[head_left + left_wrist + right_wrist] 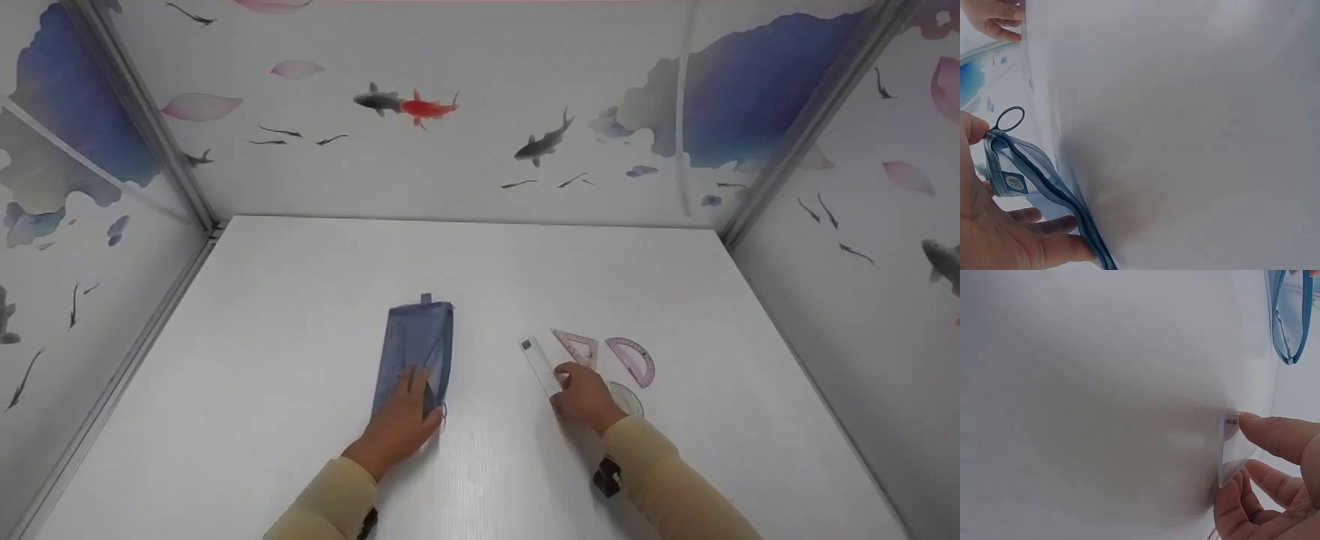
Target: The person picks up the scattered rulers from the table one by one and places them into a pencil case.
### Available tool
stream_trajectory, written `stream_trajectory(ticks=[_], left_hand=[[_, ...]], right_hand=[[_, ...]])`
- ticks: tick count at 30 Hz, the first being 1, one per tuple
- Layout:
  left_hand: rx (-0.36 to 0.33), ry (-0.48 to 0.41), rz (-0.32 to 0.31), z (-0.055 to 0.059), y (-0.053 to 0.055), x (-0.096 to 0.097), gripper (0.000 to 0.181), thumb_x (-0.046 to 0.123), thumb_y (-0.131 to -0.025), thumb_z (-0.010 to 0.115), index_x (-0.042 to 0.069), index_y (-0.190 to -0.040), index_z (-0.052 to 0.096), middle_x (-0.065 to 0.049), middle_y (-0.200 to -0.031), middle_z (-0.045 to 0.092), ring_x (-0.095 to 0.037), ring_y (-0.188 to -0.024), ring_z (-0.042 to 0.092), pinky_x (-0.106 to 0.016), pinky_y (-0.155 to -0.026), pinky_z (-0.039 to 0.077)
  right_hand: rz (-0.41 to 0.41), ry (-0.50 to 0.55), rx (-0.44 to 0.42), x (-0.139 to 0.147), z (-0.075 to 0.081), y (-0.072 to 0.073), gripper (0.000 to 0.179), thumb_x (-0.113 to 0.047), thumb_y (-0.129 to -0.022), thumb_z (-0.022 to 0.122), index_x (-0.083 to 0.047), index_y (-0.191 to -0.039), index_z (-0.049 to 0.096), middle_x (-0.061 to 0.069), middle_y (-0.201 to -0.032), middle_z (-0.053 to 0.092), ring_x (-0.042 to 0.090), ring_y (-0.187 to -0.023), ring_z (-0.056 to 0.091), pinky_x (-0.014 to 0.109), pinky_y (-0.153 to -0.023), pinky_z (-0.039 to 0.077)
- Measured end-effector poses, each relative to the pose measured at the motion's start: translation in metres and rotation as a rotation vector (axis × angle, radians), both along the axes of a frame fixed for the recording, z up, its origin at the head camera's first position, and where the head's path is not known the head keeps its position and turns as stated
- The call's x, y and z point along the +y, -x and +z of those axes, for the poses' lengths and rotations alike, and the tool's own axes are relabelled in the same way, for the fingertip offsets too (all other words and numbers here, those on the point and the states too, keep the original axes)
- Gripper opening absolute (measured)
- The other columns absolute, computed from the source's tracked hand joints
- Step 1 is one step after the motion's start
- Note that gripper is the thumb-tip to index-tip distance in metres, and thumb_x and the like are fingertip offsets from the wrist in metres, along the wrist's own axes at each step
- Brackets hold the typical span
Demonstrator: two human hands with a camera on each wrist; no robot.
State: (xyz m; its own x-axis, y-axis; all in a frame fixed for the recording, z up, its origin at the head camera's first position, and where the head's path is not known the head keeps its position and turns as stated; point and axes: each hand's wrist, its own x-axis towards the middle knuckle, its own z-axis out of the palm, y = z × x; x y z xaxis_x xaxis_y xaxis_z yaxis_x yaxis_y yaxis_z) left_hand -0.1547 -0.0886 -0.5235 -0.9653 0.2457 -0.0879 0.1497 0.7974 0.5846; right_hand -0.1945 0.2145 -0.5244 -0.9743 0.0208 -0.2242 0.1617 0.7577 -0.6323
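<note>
A blue mesh zip pencil case (416, 337) lies on the white table. My left hand (401, 431) holds its near end: the thumb is at the corner by the zip-pull loop (1010, 119), and the fingers reach over the case. The dark zip edge (1053, 188) bulges apart from the mesh in the left wrist view. My right hand (589, 397) pinches the near part of a clear ruler (538, 364) by its edges, thumb on one side and fingers on the other. In the right wrist view, the ruler's end (1230, 450) shows between thumb and fingers.
Beyond the right hand lie a pink-marked set square (581, 345) and a pink protractor (634, 360). A round clear template (626, 397) is partly hidden by the right wrist. Printed panels wall the table (480, 270) at the back and both sides.
</note>
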Motion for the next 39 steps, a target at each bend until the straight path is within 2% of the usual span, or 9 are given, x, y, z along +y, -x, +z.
stream_trajectory(ticks=[8, 15, 22, 31, 39], left_hand=[[-0.015, -0.012, 0.005, -0.001, 0.001, -0.001, 0.067, 0.035, -0.096, 0.052, 0.008, -0.150, 0.023, -0.023, -0.155, 0.019, -0.042, -0.139, 0.030, -0.068, -0.100, 0.031], [-0.006, -0.024, 0.005, -0.002, 0.001, -0.001, 0.069, 0.033, -0.096, 0.052, 0.006, -0.151, 0.022, -0.024, -0.155, 0.019, -0.042, -0.139, 0.028, -0.063, -0.102, 0.033], [0.008, -0.050, 0.007, -0.003, 0.001, -0.001, 0.070, 0.032, -0.095, 0.052, 0.005, -0.151, 0.020, -0.025, -0.154, 0.020, -0.043, -0.139, 0.028, -0.061, -0.103, 0.033], [0.044, -0.085, 0.002, -0.004, 0.001, -0.002, 0.069, 0.028, -0.094, 0.055, 0.003, -0.149, 0.022, -0.027, -0.152, 0.022, -0.043, -0.138, 0.031, -0.056, -0.105, 0.034], [0.032, -0.100, 0.012, -0.003, 0.001, -0.002, 0.071, 0.029, -0.094, 0.056, 0.001, -0.149, 0.020, -0.028, -0.153, 0.020, -0.043, -0.139, 0.027, -0.056, -0.108, 0.031]], right_hand=[[0.000, 0.011, 0.000, -0.001, -0.001, 0.000, 0.052, 0.000, -0.079, 0.071, 0.003, -0.128, 0.055, 0.015, -0.103, 0.063, 0.024, -0.088, 0.057, 0.045, -0.083, 0.050], [-0.008, 0.033, 0.007, -0.005, 0.005, -0.002, 0.050, 0.005, -0.081, 0.064, 0.002, -0.130, 0.054, 0.012, -0.100, 0.063, 0.024, -0.090, 0.056, 0.045, -0.087, 0.048], [-0.011, 0.020, 0.009, -0.006, 0.005, 0.000, 0.049, 0.004, -0.083, 0.061, 0.000, -0.131, 0.054, 0.015, -0.110, 0.063, 0.025, -0.096, 0.055, 0.047, -0.095, 0.045], [-0.020, 0.034, 0.033, -0.007, 0.006, 0.004, 0.047, 0.006, -0.084, 0.060, -0.002, -0.130, 0.055, 0.014, -0.105, 0.064, 0.024, -0.094, 0.058, 0.045, -0.089, 0.048], [-0.062, 0.190, 0.009, -0.010, 0.008, 0.009, 0.047, 0.007, -0.086, 0.062, 0.001, -0.132, 0.054, 0.011, -0.095, 0.061, 0.020, -0.081, 0.058, 0.031, -0.069, 0.051]])
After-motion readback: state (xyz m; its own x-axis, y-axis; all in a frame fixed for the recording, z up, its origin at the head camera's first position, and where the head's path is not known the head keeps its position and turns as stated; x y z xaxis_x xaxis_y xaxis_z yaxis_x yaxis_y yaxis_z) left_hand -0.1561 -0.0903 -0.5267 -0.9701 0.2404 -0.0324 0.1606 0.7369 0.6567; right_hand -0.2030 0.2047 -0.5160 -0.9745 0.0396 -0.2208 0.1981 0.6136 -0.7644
